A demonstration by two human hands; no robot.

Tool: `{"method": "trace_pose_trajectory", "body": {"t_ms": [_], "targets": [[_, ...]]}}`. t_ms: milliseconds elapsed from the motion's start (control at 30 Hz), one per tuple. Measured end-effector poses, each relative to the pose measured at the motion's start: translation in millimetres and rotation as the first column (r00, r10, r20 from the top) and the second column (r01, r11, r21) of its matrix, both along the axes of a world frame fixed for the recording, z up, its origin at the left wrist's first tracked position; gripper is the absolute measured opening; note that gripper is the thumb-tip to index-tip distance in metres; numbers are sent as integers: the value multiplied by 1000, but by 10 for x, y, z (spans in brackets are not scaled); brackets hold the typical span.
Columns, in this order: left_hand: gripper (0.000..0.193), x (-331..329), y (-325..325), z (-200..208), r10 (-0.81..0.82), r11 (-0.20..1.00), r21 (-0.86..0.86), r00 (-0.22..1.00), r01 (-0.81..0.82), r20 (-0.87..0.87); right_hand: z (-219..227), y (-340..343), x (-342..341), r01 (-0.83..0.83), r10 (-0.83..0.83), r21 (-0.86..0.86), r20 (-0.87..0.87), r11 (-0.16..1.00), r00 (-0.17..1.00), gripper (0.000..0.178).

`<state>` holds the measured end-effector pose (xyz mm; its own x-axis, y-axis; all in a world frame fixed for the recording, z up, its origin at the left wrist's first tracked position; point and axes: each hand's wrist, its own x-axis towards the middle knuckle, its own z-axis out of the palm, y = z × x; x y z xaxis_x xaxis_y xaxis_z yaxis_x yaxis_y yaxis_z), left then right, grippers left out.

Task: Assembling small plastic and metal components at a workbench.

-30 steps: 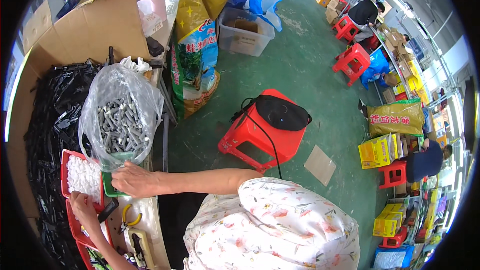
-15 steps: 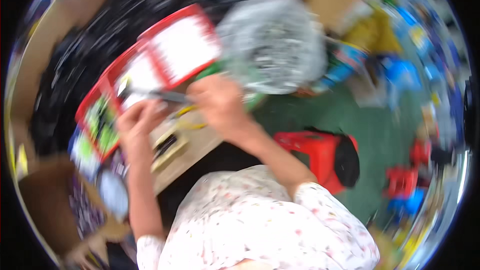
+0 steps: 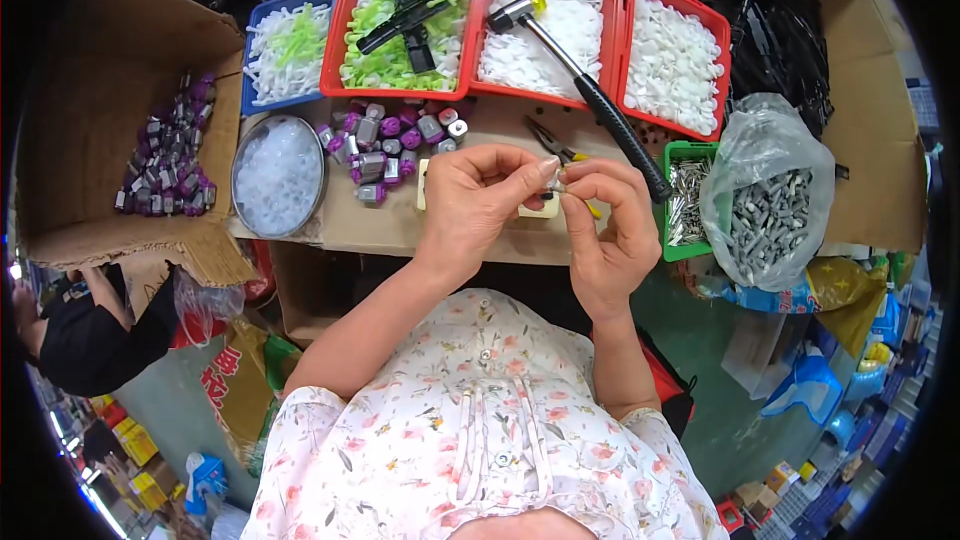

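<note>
Head view: the left hand (image 3: pixel 478 202) and right hand (image 3: pixel 615 230) meet, fingertips pinched on a small part (image 3: pixel 553 185) between them, mostly hidden. It looks light and probably stiff, perhaps slippery; a gentle pinch at its ends should suit. Beneath the grip sits a cream block (image 3: pixel 423 187); just beyond, pliers (image 3: pixel 546 139); farther right, a hammer (image 3: pixel 612 116), then a green tray (image 3: pixel 669 210) and a bag (image 3: pixel 765 125).

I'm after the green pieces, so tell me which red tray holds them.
The leftmost red tray: green pieces show in it, under crossed black parts. The other two red trays hold white pieces.
</note>
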<state>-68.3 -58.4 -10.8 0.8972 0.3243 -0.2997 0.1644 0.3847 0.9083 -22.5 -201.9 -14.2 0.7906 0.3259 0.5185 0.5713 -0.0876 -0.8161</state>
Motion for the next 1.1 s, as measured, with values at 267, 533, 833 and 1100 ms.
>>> {"method": "trace_pose_trajectory", "body": {"t_ms": [267,533,833,1100], "targets": [[13,-20,0,-39,56,995,-89,995,-49,81,-74,51,-53,128,-68,-190,294,973,953,20],[13,-39,7,-54,42,992,-121,998,-35,56,-92,61,-23,87,-29,-178,308,980,951,25],[14,-76,96,-64,-74,904,-427,994,33,-79,-106,-27,25,-22,49,-150,175,988,983,22],[16,-131,110,-43,-107,876,-479,989,47,-98,-50,-32,42,-87,130,-212,196,973,972,22]]}}
